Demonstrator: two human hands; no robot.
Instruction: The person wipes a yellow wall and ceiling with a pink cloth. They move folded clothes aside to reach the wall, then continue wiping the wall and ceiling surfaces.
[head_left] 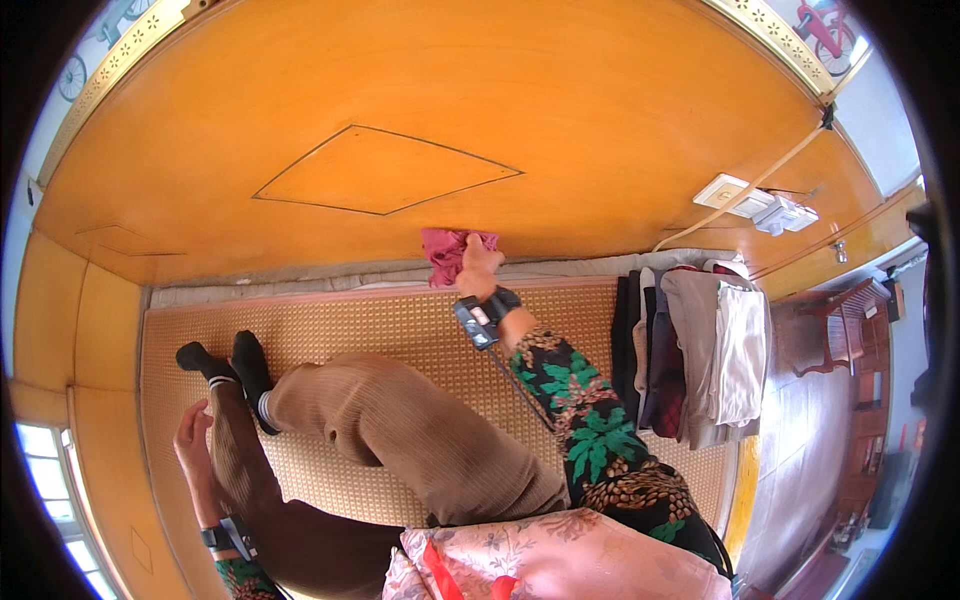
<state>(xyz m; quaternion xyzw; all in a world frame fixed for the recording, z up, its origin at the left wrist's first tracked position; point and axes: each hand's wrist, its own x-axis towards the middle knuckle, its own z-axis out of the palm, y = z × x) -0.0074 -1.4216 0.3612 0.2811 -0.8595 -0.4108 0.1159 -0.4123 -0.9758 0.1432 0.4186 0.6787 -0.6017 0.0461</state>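
My right hand [481,267] is closed on a crumpled dark pink cloth [443,252] and presses it against the lower part of the orange wooden panel [590,130], just above the mat's far edge. Around that wrist is a black strap with a small device [480,322]. At the left, beside my lower leg, my left hand [193,440] hangs with loosely bent fingers apart, holding nothing. It also wears a dark wrist strap [228,538].
My legs in brown corduroy trousers [400,420] stretch across the woven mat [540,400]. Folded clothes [690,350] are stacked at the right. Above them a cable [740,195] runs near a wall socket [735,194] with a plug. A wooden chair [845,325] stands beyond, on the floor.
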